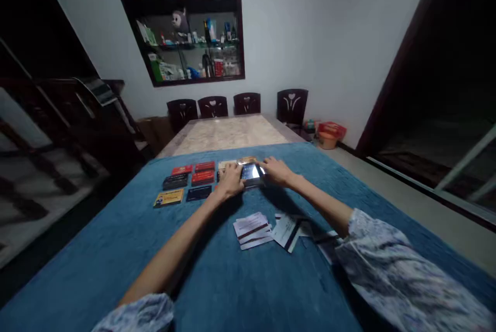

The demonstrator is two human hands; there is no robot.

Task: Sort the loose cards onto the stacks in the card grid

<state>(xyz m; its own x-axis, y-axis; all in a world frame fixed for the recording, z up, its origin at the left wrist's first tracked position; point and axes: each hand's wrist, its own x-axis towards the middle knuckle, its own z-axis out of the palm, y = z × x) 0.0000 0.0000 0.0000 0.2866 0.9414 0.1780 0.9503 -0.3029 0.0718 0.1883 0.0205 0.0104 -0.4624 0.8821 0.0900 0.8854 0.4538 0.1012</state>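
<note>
Both my arms reach forward over a table covered with a blue cloth. My left hand and my right hand hold the two sides of a shiny dark card that reflects light, low over the cloth. Several cards lie face up in rows to the left: red ones, a dark one, a navy one and a yellow one. Nearer to me lie loose piles of pale cards and overlapping white cards.
Beyond the cloth the bare marble tabletop runs to several dark chairs. A wall niche with bottles and boxes hangs above. An orange tub stands on the floor at the right. Dark furniture lines the left.
</note>
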